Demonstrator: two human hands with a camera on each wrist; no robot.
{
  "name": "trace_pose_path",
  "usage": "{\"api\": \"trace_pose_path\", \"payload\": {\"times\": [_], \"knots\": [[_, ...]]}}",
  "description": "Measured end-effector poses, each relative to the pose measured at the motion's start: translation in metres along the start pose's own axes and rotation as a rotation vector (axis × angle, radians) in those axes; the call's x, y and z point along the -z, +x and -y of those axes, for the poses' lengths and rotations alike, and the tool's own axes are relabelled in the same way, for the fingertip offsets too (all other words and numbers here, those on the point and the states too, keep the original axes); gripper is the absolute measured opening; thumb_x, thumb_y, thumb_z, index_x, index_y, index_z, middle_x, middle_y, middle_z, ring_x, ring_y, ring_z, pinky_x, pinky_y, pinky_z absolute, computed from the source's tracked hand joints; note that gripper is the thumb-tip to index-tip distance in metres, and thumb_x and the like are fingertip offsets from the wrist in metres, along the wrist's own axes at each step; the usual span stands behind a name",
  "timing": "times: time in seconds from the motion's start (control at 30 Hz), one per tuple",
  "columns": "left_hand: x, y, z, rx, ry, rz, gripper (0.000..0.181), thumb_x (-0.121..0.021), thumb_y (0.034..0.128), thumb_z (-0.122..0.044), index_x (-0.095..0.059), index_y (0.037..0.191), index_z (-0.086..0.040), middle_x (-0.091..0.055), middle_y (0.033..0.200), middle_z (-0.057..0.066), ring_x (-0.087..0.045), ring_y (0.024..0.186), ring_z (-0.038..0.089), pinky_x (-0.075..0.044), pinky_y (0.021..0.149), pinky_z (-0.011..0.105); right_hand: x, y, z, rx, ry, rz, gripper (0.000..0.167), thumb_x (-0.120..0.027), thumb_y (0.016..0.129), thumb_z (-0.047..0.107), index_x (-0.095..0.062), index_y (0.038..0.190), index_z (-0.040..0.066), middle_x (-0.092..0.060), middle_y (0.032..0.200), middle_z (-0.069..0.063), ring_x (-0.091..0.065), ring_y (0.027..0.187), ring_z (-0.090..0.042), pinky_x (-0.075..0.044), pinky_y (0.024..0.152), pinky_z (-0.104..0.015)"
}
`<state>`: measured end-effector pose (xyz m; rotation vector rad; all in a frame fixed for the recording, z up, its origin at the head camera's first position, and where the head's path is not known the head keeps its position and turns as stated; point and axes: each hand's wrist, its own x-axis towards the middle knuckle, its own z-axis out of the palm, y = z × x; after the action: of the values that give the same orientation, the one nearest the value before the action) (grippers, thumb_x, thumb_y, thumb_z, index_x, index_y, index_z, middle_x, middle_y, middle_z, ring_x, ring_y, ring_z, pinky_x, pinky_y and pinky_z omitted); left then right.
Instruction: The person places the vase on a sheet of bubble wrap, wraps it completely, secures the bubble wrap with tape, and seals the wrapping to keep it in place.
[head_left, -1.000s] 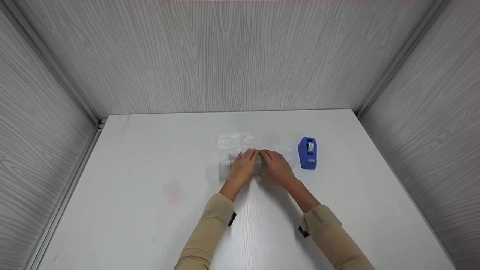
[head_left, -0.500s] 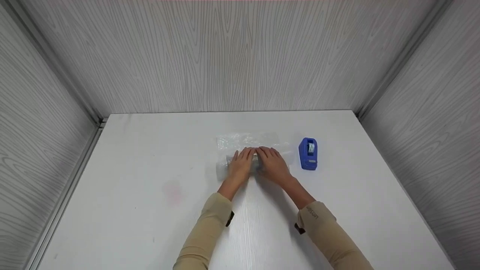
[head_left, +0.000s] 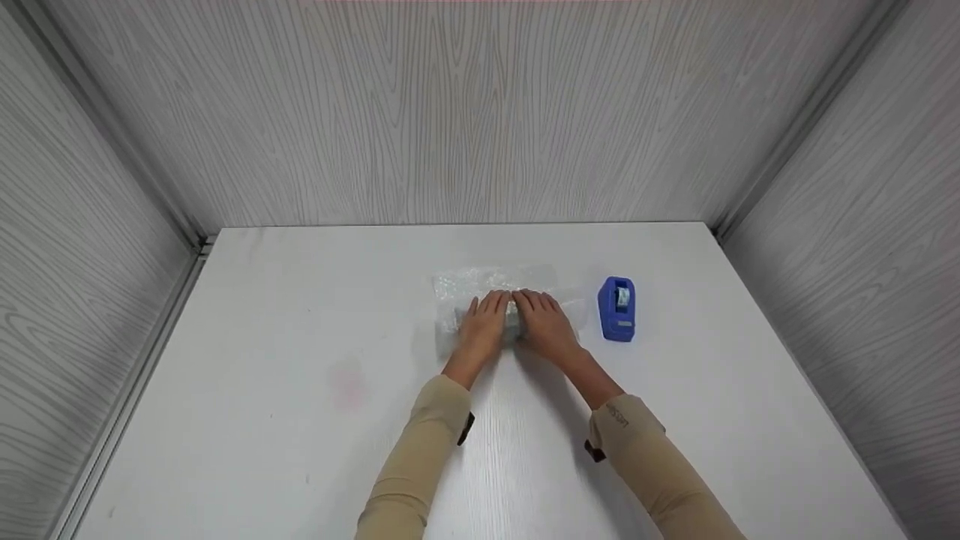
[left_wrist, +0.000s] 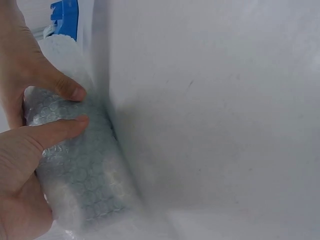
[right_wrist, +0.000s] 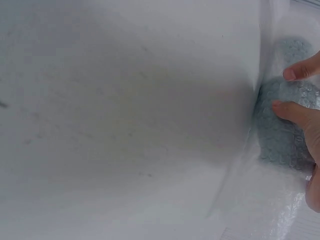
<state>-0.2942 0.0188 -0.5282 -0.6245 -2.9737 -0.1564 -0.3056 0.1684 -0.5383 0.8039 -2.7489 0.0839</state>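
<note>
Clear bubble wrap (left_wrist: pixel 85 165) forms a bundle midway between the left and right edges of the worktop (head_left: pixel 247 450), nearer the far edge, its loose sheet (head_left: pixel 459 280) lying flat on the far side. Left hand (head_left: pixel 482 328) and right hand (head_left: pixel 547 331) sit side by side, each gripping the bundle with thumb on the near face and fingers bent over the top. Uneven pressure, I'd say, could skew the layers and leave one end sticking out; too slack a hold might let the springy plastic unroll (whatever is inside, I cannot make out). Squeezing hard could pop bubbles. With nothing visibly pinning the sheet, it may slide as well. Toward the far right corner, the blue tape dispenser (head_left: pixel 617 309) stands close enough that a wide sweep of the right hand could knock it.
</note>
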Motion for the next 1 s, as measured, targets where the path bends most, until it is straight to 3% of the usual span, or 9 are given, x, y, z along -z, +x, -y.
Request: {"api": "trace_pose_path", "payload": {"times": [0.3,0.57,0.73,0.9,1.0], "knots": [[0.000,0.003,0.000,0.023,0.012,0.032,0.066,-0.065,0.0847,-0.010,-0.029,0.140,-0.005,-0.035,0.139,0.008,-0.027,0.131,0.021,-0.021,0.107,0.039,0.002,0.001,0.001,-0.031,0.064,0.085,0.080,-0.079,0.072,0.026,-0.038,0.135,0.000,-0.043,0.131,-0.019,-0.040,0.121,-0.032,-0.032,0.099,-0.045],[0.002,0.008,-0.001,0.018,0.105,0.059,0.075,-0.073,0.0787,-0.021,-0.032,0.140,-0.008,-0.037,0.140,0.005,-0.030,0.130,0.018,-0.014,0.109,0.037,0.001,0.001,0.002,-0.038,0.025,0.088,0.080,-0.079,0.072,0.027,-0.037,0.134,-0.002,-0.043,0.130,-0.020,-0.041,0.120,-0.033,-0.032,0.099,-0.045],[0.004,0.007,-0.001,-0.006,0.126,0.060,0.075,-0.074,0.0774,-0.025,-0.034,0.138,-0.008,-0.040,0.138,0.005,-0.033,0.129,0.018,-0.014,0.109,0.036,-0.002,0.000,0.003,-0.037,-0.028,0.054,0.067,-0.074,0.077,0.019,-0.042,0.132,-0.001,-0.048,0.127,-0.017,-0.045,0.116,-0.031,-0.036,0.096,-0.044],[0.004,0.004,-0.002,-0.025,0.148,0.058,0.073,-0.074,0.0778,-0.023,-0.036,0.138,-0.008,-0.040,0.138,0.004,-0.032,0.129,0.017,-0.016,0.109,0.035,-0.002,-0.005,0.007,-0.040,-0.058,-0.016,0.069,-0.079,0.071,0.021,-0.047,0.128,0.000,-0.052,0.121,-0.016,-0.050,0.109,-0.031,-0.041,0.090,-0.045],[0.002,0.000,-0.004,-0.037,0.168,0.034,0.071,-0.074,0.0774,-0.019,-0.037,0.138,-0.009,-0.040,0.138,0.003,-0.033,0.128,0.017,-0.016,0.109,0.034,-0.003,-0.008,0.011,-0.034,-0.093,-0.075,0.055,-0.073,0.077,0.016,-0.050,0.124,0.000,-0.054,0.116,-0.015,-0.052,0.103,-0.031,-0.044,0.085,-0.045]]}}
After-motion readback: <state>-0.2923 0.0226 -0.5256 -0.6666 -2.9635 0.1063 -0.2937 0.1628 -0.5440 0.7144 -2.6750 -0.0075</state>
